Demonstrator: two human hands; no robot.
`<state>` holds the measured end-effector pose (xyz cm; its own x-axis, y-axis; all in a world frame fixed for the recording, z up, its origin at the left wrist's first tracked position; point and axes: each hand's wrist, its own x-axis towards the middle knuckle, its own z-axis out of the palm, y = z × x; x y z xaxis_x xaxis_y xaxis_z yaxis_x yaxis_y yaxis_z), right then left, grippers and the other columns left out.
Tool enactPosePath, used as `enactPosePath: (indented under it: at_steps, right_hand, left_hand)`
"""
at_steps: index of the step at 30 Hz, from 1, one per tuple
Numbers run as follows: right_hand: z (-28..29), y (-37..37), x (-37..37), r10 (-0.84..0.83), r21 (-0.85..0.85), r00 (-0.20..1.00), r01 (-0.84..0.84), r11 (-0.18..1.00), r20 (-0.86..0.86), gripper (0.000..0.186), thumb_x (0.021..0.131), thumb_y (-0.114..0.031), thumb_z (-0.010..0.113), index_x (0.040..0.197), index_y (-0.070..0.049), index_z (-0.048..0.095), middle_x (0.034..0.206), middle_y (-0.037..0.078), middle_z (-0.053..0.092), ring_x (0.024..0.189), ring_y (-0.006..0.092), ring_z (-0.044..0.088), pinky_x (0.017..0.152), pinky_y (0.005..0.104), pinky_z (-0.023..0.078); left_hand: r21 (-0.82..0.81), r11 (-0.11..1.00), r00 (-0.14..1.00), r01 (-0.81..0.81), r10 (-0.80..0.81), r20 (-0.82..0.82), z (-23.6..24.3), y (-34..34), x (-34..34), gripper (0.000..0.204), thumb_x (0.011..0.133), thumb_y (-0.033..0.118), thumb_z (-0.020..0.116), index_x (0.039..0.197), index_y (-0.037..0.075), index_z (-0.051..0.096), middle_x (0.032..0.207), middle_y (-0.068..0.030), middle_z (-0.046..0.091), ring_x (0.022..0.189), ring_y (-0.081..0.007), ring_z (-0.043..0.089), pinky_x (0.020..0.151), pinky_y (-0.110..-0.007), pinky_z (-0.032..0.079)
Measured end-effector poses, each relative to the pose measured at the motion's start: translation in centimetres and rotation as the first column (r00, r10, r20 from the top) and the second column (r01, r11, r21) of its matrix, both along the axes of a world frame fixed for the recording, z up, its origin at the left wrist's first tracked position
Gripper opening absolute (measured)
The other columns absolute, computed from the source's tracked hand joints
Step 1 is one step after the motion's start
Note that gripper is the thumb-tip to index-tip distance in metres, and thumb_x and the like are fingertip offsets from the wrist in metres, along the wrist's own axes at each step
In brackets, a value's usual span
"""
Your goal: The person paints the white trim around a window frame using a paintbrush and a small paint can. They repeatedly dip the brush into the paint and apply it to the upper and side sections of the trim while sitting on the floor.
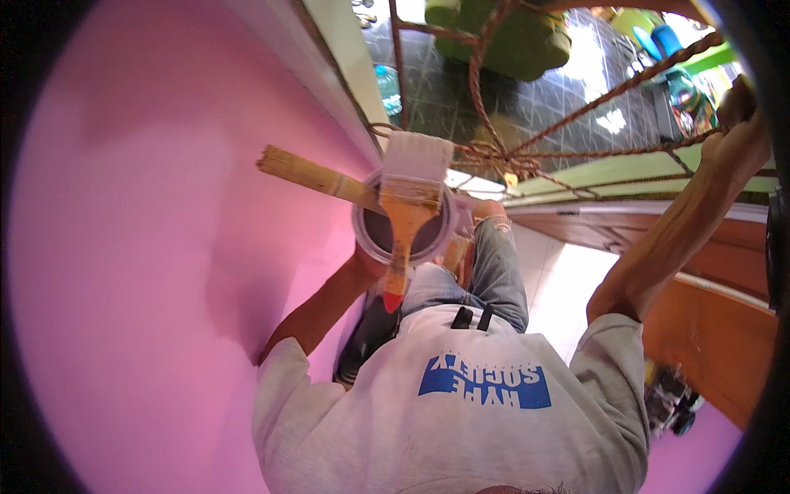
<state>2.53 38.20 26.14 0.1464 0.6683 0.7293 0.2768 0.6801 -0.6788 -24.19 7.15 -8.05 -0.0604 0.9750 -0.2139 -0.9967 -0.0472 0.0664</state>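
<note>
My left hand is wrapped round a round paint container, mostly hidden behind it. Across the container's top lie a wide brush with pale paint-coated bristles and a red-tipped wooden handle, and a rough wooden stick beneath it, pointing left. At the upper right, my right hand is closed on a twisted brown railing, near the dark rim of the view.
A pink wall fills the left. Below the railing is a dark tiled floor with a green object and a plastic bottle. My jeans-clad legs are bent below me, beside brown woodwork on the right.
</note>
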Motion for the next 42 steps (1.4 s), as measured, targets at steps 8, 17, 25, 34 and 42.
enactPosePath:
  at_steps: [8, 17, 25, 34, 42]
  right_hand:
    - [-2.5, -1.1, -0.1, -0.058, 0.061, 0.994, 0.064, 0.996, -0.092, 0.040, 0.103, -0.036, 0.053, 0.112, 0.001, 0.067, 0.095, 0.006, 0.067, 0.074, 0.0126, 0.051, 0.071, 0.0292, 0.041]
    - [-3.6, -4.4, -1.2, -0.155, 0.196, 0.987, 0.159, 0.968, -0.034, 0.036, 0.105, -0.022, 0.053, 0.128, 0.004, 0.062, 0.119, 0.012, 0.063, 0.104, 0.0189, 0.059, 0.090, 0.0341, 0.048]
    - [-9.2, -11.9, -0.9, 0.103, 0.385, 0.975, -0.174, 0.906, 0.199, 0.025, 0.104, -0.007, 0.055, 0.124, 0.007, 0.058, 0.094, 0.014, 0.066, 0.083, 0.0203, 0.063, 0.080, 0.0347, 0.054]
    - [-5.1, -21.1, -8.0, 0.205, 0.011, 0.184, -0.770, 0.638, 0.961, 0.059, 0.081, -0.027, 0.078, 0.137, -0.015, 0.062, 0.093, 0.002, 0.052, 0.079, 0.0175, 0.054, 0.067, 0.0368, 0.043]
    - [-6.6, -21.0, -10.0, 0.029, 0.190, 0.238, -0.837, 0.513, 0.971, 0.049, 0.085, -0.026, 0.072, 0.130, -0.008, 0.061, 0.099, 0.003, 0.054, 0.078, 0.0156, 0.053, 0.062, 0.0332, 0.040]
  left_hand:
    - [0.101, 0.991, 0.997, -0.083, 0.082, 0.011, 5.6, 0.0, 0.9, 0.056, 0.103, 0.052, 0.045, 0.139, 0.010, 0.054, 0.138, -0.0100, 0.060, 0.128, -0.0266, 0.056, 0.109, -0.046, 0.047]
    - [0.303, 0.949, 0.997, -0.083, 0.078, 0.029, 10.3, 0.8, 2.4, 0.054, 0.103, 0.049, 0.044, 0.140, 0.011, 0.054, 0.139, -0.0080, 0.059, 0.130, -0.0257, 0.056, 0.111, -0.046, 0.046]
    - [0.186, 0.972, 0.989, -0.141, 0.147, -0.015, 11.8, -0.5, 2.8, 0.056, 0.101, 0.052, 0.047, 0.141, 0.013, 0.052, 0.141, -0.0083, 0.058, 0.131, -0.0273, 0.055, 0.111, -0.048, 0.045]
    - [0.238, 0.964, 0.992, -0.120, 0.128, -0.021, 9.7, 0.1, 1.1, 0.060, 0.101, 0.059, 0.044, 0.139, 0.014, 0.054, 0.136, -0.0086, 0.061, 0.125, -0.0257, 0.060, 0.106, -0.045, 0.050]
    - [0.245, 0.962, 0.992, -0.118, 0.127, -0.023, 11.4, 0.2, 1.1, 0.064, 0.102, 0.061, 0.039, 0.142, 0.012, 0.051, 0.137, -0.0086, 0.061, 0.125, -0.0259, 0.060, 0.107, -0.045, 0.050]
